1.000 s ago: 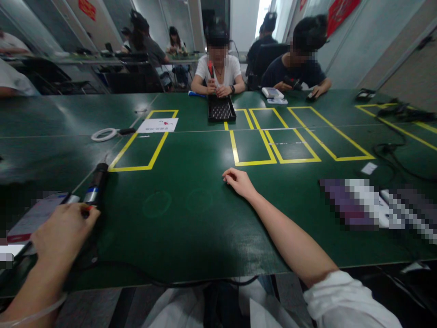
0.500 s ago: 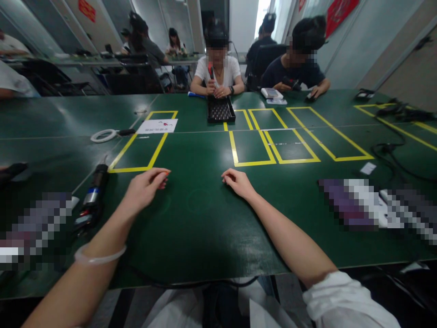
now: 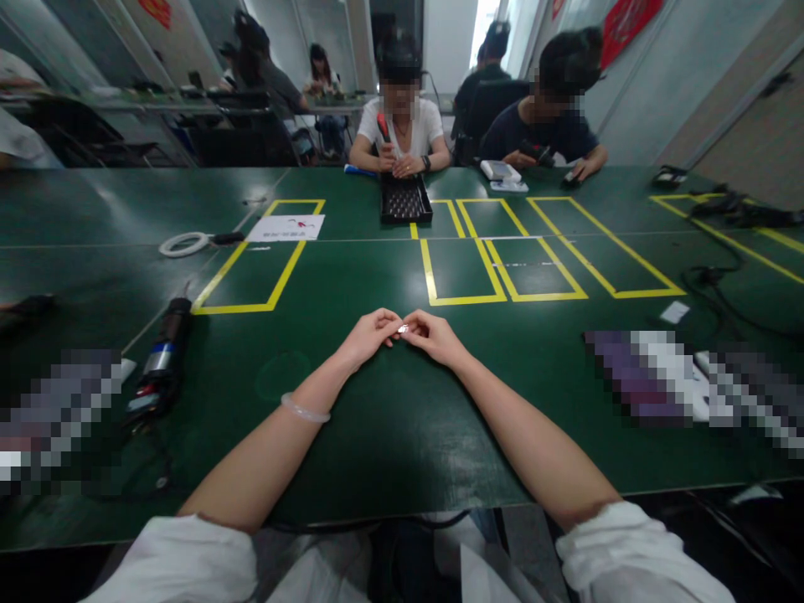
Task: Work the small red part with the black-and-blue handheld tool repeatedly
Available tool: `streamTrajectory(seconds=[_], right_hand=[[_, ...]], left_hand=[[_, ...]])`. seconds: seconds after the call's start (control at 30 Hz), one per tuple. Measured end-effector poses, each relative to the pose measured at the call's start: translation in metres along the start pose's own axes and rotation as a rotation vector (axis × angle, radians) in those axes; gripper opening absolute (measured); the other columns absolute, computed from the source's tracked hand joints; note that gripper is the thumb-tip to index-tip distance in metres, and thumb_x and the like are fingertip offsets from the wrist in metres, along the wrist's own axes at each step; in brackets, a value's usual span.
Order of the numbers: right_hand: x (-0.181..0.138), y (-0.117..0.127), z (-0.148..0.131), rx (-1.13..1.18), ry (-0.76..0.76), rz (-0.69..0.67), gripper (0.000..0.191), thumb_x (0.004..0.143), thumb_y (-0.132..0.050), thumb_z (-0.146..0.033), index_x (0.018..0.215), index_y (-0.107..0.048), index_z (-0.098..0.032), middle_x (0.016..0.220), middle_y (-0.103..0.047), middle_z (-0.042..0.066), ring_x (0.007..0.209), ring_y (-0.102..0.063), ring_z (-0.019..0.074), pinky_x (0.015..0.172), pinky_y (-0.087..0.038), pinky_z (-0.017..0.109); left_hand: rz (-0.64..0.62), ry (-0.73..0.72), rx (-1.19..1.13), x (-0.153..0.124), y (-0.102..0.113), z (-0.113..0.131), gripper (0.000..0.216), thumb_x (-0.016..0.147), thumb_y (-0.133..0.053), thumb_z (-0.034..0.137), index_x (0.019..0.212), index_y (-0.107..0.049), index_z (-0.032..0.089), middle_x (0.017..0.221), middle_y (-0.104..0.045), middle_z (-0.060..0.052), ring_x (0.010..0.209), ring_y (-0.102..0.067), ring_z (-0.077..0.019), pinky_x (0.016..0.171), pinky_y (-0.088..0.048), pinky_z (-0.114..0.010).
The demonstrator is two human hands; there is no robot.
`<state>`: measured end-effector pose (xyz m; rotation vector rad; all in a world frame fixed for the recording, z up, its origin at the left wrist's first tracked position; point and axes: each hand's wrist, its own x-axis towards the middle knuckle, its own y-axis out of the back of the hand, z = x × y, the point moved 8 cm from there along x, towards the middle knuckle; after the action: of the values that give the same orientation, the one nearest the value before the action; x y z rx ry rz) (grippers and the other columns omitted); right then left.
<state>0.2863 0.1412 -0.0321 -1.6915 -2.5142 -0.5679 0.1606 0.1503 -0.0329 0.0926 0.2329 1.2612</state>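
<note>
My left hand point(image 3: 372, 337) and my right hand point(image 3: 437, 337) meet above the green table, in the middle of the head view. Both are closed, thumbs and fingertips pinched together. Between the fingertips shows a small shiny whitish piece point(image 3: 403, 329); it is too small for me to name its kind. Fingers hide part of it, and both hands appear to touch it. A pale bangle point(image 3: 305, 409) circles my left wrist.
Yellow tape outlines point(image 3: 468, 300) mark the green table point(image 3: 402, 435). A black tool with a silver band point(image 3: 157, 360) lies left, near a white cable coil point(image 3: 183, 244) and a paper sheet point(image 3: 286, 227). Opposite, a person holds a red-tipped tool point(image 3: 383, 127) above a black tray point(image 3: 406, 205).
My left hand has moved right to meet my right hand, which stays nearly in place. The shiny piece now shows between their fingertips.
</note>
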Motion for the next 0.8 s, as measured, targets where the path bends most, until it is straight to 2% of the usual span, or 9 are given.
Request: streamTrajectory(seconds=[0.17, 0.47, 0.6, 0.8], right_hand=[[-0.0008, 0.0015, 0.0010, 0.006, -0.004, 0.020, 0.028, 0.081, -0.065, -0.043, 0.094, -0.062, -0.018, 0.074, -0.060, -0.001, 0.062, -0.051, 0.0096, 0.060, -0.042, 0.022], [-0.0008, 0.0007, 0.0004, -0.001, 0.013, 0.025, 0.027, 0.080, -0.066, -0.040, 0.096, -0.061, -0.019, 0.075, -0.061, -0.001, 0.062, -0.052, 0.0099, 0.060, -0.042, 0.023], [-0.0003, 0.0016, 0.0048, 0.032, -0.029, 0.045, 0.030, 0.081, -0.065, -0.042, 0.100, -0.059, -0.018, 0.075, -0.062, -0.001, 0.063, -0.055, 0.0107, 0.061, -0.044, 0.024], [-0.0003, 0.0049, -0.0004, 0.006, -0.022, 0.062, 0.024, 0.083, -0.063, -0.041, 0.087, -0.060, -0.018, 0.074, -0.061, 0.000, 0.063, -0.053, 0.0108, 0.060, -0.043, 0.024]], left_hand=[[-0.013, 0.020, -0.035, -0.0030, 0.0027, -0.0056, 0.034, 0.083, -0.058, 0.046, 0.093, -0.061, 0.014, 0.083, -0.064, -0.004, 0.074, -0.061, -0.0123, 0.062, -0.048, -0.023], [-0.071, -0.022, -0.032, -0.0086, -0.0011, -0.0042, 0.034, 0.078, -0.066, 0.043, 0.094, -0.059, 0.014, 0.078, -0.065, -0.003, 0.069, -0.059, -0.0124, 0.067, -0.048, -0.027], [-0.092, -0.050, -0.052, -0.0088, -0.0020, -0.0032, 0.031, 0.077, -0.068, 0.039, 0.094, -0.058, 0.014, 0.077, -0.063, -0.001, 0.070, -0.058, -0.0113, 0.070, -0.047, -0.027], [-0.097, -0.096, -0.078, -0.0098, -0.0025, 0.0002, 0.030, 0.074, -0.071, 0.033, 0.093, -0.057, 0.015, 0.082, -0.062, -0.001, 0.072, -0.059, -0.0112, 0.072, -0.048, -0.028]])
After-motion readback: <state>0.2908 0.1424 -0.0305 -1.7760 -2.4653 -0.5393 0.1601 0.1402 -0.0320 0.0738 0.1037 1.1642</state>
